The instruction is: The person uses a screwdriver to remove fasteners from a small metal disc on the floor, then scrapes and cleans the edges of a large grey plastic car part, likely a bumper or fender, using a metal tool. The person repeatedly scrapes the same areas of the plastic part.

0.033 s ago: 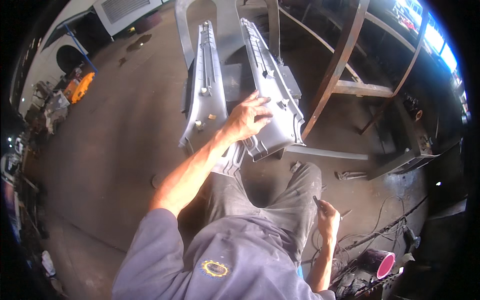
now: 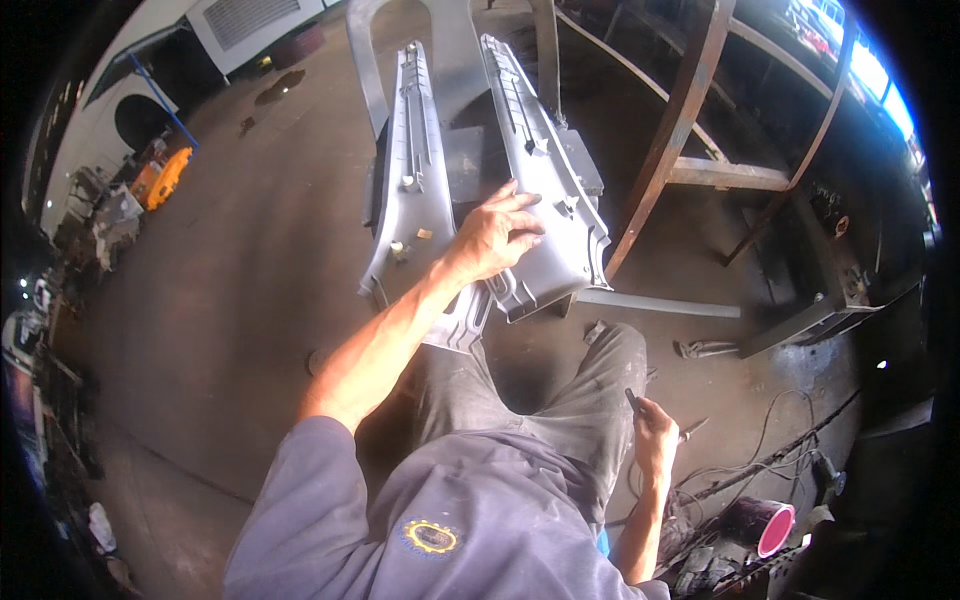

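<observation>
Two long grey plastic trim panels lie side by side, their ribbed inner faces up, on a grey plastic chair [image 2: 455, 50]. My left hand [image 2: 497, 235] rests on the right panel [image 2: 560, 255], fingers spread and gripping nothing. Its forearm crosses over the lower part of the left panel [image 2: 410, 215]. That panel carries pale clips [image 2: 398, 248] and a small tan piece [image 2: 425, 234]. Beside my right knee, my right hand [image 2: 655, 440] is closed around a thin dark tool [image 2: 631, 398]; its end sticks out past the thumb, and the rest is hidden in the fist.
A rusty metal frame [image 2: 680, 140] stands at the right. On the floor lie a pale strip [image 2: 665, 304], a pliers-like metal tool [image 2: 707, 349] and a loose cable [image 2: 765, 450]. A pink-lined bucket [image 2: 775, 530] lies tipped at lower right. An orange object [image 2: 168, 178] is far left.
</observation>
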The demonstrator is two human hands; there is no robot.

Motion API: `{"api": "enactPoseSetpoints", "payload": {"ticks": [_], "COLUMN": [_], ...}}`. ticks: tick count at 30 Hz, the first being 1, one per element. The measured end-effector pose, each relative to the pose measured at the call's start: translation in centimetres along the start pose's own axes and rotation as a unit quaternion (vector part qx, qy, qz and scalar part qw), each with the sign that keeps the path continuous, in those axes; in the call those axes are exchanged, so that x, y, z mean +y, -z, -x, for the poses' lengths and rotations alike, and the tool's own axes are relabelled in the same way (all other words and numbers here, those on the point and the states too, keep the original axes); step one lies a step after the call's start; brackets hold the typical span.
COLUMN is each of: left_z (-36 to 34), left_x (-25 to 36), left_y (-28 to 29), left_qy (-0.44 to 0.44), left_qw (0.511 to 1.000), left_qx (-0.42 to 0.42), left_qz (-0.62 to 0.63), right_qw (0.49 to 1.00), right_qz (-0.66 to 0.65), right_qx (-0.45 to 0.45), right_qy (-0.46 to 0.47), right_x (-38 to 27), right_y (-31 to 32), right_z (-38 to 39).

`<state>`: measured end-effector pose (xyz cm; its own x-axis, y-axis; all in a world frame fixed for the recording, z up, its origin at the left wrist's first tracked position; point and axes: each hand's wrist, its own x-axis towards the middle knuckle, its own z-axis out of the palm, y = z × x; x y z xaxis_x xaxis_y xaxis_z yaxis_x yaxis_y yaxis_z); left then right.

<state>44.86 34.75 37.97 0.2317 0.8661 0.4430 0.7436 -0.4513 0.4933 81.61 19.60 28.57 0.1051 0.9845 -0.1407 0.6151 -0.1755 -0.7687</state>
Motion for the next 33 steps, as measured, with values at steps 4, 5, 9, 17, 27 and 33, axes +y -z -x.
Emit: {"api": "enactPoseSetpoints", "payload": {"ticks": [4, 5, 9, 17, 27, 33], "left_z": [-2.1, -2.4, -1.0, -1.1, 0.2, 1.7], "left_x": [0.0, -0.6, -2.9, 2.1, 14.9, 17.8], "left_y": [-2.2, -3.2, -3.2, -3.1, -6.5, -14.1], "left_qy": [-0.050, -0.080, 0.025, 0.055, -0.012, 0.238], "left_qw": [0.990, 0.983, 0.988, 0.979, 0.987, 0.873], "left_qx": [0.051, 0.093, 0.133, 0.175, 0.052, -0.245], "left_qz": [-0.124, -0.140, -0.077, -0.084, 0.149, 0.347], "right_qw": [0.991, 0.985, 0.930, 0.850, 0.780, 0.759], "right_qz": [-0.093, -0.168, -0.361, -0.521, -0.618, -0.636], "right_qx": [0.049, 0.035, 0.004, 0.005, -0.053, -0.069], "right_qy": [0.082, 0.026, -0.071, -0.076, -0.077, -0.121], "right_x": [1.3, -0.3, -3.9, -3.6, -1.5, -0.3], "right_y": [-2.2, -1.4, 0.9, 2.0, 2.0, 2.3], "right_z": [-0.3, 0.1, 0.5, 1.8, 1.6, 1.4]}}
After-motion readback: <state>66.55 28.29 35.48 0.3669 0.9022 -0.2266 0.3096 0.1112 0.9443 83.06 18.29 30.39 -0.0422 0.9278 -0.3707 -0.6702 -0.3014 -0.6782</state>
